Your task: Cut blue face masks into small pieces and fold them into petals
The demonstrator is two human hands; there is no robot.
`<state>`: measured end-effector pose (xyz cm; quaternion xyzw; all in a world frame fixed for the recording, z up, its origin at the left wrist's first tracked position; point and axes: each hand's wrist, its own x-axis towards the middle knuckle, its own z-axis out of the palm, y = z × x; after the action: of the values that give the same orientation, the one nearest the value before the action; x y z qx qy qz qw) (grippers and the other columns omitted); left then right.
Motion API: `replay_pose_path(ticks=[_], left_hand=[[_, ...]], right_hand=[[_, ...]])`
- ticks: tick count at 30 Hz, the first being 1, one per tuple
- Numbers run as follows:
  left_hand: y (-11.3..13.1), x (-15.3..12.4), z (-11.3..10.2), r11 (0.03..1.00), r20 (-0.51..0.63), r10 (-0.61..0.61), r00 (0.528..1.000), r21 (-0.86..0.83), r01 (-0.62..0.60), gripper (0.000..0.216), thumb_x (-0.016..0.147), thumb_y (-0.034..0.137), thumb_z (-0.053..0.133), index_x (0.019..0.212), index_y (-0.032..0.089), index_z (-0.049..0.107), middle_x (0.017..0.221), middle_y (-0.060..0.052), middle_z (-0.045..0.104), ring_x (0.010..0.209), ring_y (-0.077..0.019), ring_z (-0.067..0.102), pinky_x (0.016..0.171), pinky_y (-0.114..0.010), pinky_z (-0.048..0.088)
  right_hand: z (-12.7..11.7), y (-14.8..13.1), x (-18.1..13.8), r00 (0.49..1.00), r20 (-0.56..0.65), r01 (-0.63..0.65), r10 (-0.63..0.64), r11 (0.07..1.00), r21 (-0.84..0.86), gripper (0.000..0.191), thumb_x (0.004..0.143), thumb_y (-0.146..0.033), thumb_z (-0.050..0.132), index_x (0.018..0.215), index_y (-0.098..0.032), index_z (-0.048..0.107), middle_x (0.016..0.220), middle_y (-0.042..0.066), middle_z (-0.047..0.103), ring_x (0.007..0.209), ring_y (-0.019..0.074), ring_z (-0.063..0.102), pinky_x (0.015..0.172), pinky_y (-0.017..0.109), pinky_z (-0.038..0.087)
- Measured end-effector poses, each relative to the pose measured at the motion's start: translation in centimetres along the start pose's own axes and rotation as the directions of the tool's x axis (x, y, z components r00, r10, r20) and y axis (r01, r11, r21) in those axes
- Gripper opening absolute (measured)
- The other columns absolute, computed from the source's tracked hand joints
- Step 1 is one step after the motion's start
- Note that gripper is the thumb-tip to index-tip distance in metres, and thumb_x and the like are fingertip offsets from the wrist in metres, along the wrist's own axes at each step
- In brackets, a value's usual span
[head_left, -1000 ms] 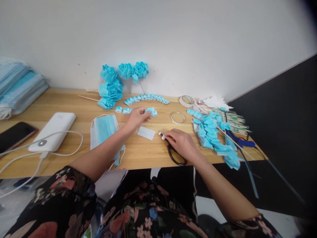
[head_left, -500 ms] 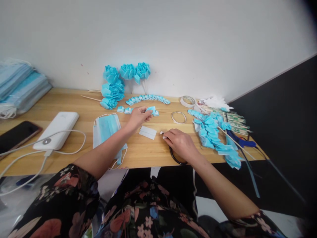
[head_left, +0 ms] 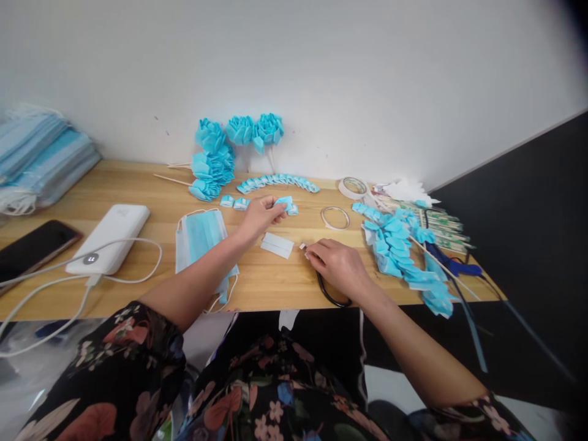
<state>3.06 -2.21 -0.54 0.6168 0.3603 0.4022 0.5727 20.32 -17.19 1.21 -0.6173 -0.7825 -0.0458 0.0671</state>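
Observation:
My left hand (head_left: 263, 215) is closed in a pinch on a folded light-blue piece of fabric (head_left: 283, 202), held just above the table. Beside its fingers lie several small folded blue pieces (head_left: 241, 203). My right hand (head_left: 337, 264) is closed, low over the table, with a small pale tip (head_left: 303, 246) showing at the fingertips. A black curved loop (head_left: 328, 294) comes out beneath that palm; whether the two are one object is hidden. Between the hands lies a flat pale-blue creased strip (head_left: 277, 245). A blue face mask (head_left: 202, 236) lies partly under my left forearm.
An arc of folded petals (head_left: 278, 180) and blue fabric flowers (head_left: 211, 165) are at the back. Tape rolls (head_left: 353, 187), a petal chain (head_left: 395, 245) and wrapped sticks (head_left: 445, 229) sit right. Left are a power bank (head_left: 110, 239), a phone (head_left: 37, 248) and stacked masks (head_left: 46, 156).
The whole view has shifted slightly, so things appear a little farther right. Both hands keep nearly the same places and grips.

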Motion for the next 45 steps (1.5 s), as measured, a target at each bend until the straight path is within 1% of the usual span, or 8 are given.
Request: replay_pose_path(ticks=[10,19,24,30,32,36,40,45], left_hand=[[0.1,0.0,-0.1,1.000,0.005,-0.001,1.000,-0.019,0.002,0.025,0.075,0.040,0.065,0.068,0.017,0.058,0.068,-0.003,0.065,0.058,-0.0104,0.053,0.060,-0.025,0.042],[0.0,-0.1,0.0,1.000,0.018,-0.008,1.000,-0.002,0.008,0.025,0.076,0.040,0.065,0.069,0.016,0.060,0.068,-0.002,0.065,0.058,-0.0102,0.054,0.059,-0.025,0.042],[0.7,-0.5,0.2,0.998,0.024,-0.056,0.998,-0.006,0.057,0.025,0.073,0.039,0.066,0.066,0.016,0.059,0.064,-0.002,0.062,0.057,-0.0103,0.053,0.058,-0.025,0.042],[1.4,-0.7,0.3,0.990,0.101,-0.136,0.986,-0.016,0.138,0.030,0.070,0.043,0.069,0.062,0.016,0.060,0.059,-0.001,0.060,0.055,-0.0106,0.053,0.059,-0.025,0.042],[1.6,-0.7,0.3,0.984,0.118,-0.176,0.977,-0.019,0.180,0.030,0.070,0.042,0.069,0.060,0.016,0.059,0.057,-0.001,0.060,0.054,-0.0104,0.052,0.058,-0.025,0.042],[2.0,-0.9,0.6,0.969,0.155,-0.242,0.958,-0.012,0.247,0.026,0.070,0.038,0.069,0.062,0.016,0.060,0.059,-0.002,0.061,0.053,-0.0097,0.052,0.056,-0.024,0.041],[1.9,-1.0,0.6,0.965,0.184,-0.259,0.948,-0.001,0.264,0.025,0.069,0.038,0.069,0.063,0.016,0.060,0.059,-0.001,0.062,0.051,-0.0090,0.052,0.055,-0.024,0.041],[1.5,-0.8,0.5,0.969,0.200,-0.239,0.950,-0.006,0.245,0.026,0.069,0.039,0.069,0.062,0.016,0.059,0.058,0.000,0.060,0.050,-0.0087,0.051,0.054,-0.024,0.040]], right_hand=[[0.3,-0.4,0.0,1.000,-0.011,0.000,0.000,1.000,-0.019,0.016,0.094,-0.023,0.052,0.097,-0.020,0.067,0.094,0.007,0.069,0.083,0.0203,0.063,0.062,0.029,0.038],[0.8,1.1,0.0,0.984,0.000,-0.171,0.178,0.947,0.270,0.013,0.092,-0.023,0.053,0.086,-0.022,0.065,0.085,0.002,0.072,0.077,0.0179,0.065,0.065,0.027,0.040],[2.0,1.9,-0.2,0.938,0.025,-0.303,0.346,0.785,0.541,0.013,0.089,-0.029,0.055,0.082,-0.022,0.063,0.073,0.001,0.071,0.061,0.0160,0.062,0.059,0.027,0.042],[1.9,2.7,-0.1,0.884,0.096,-0.290,0.458,0.373,0.881,0.020,0.089,-0.038,0.053,0.083,-0.020,0.057,0.080,0.005,0.072,0.065,0.0158,0.066,0.057,0.026,0.050],[1.2,3.1,0.3,0.879,0.034,-0.259,0.476,0.417,0.871,0.021,0.089,-0.039,0.054,0.084,-0.020,0.060,0.081,0.005,0.072,0.070,0.0164,0.066,0.059,0.027,0.051],[-0.7,3.2,2.2,0.872,-0.244,-0.138,0.425,0.689,0.711,0.017,0.091,-0.033,0.054,0.088,-0.022,0.065,0.087,0.005,0.072,0.077,0.0184,0.065,0.069,0.032,0.052],[-1.7,2.7,4.9,0.876,-0.452,0.076,0.165,0.880,0.469,0.020,0.095,-0.029,0.049,0.092,-0.023,0.068,0.090,0.007,0.072,0.087,0.0213,0.066,0.078,0.036,0.052],[-0.6,2.6,7.4,0.829,-0.553,0.245,-0.083,0.943,0.227,0.025,0.097,-0.023,0.045,0.095,-0.023,0.070,0.088,0.008,0.072,0.086,0.0203,0.064,0.076,0.034,0.050]])
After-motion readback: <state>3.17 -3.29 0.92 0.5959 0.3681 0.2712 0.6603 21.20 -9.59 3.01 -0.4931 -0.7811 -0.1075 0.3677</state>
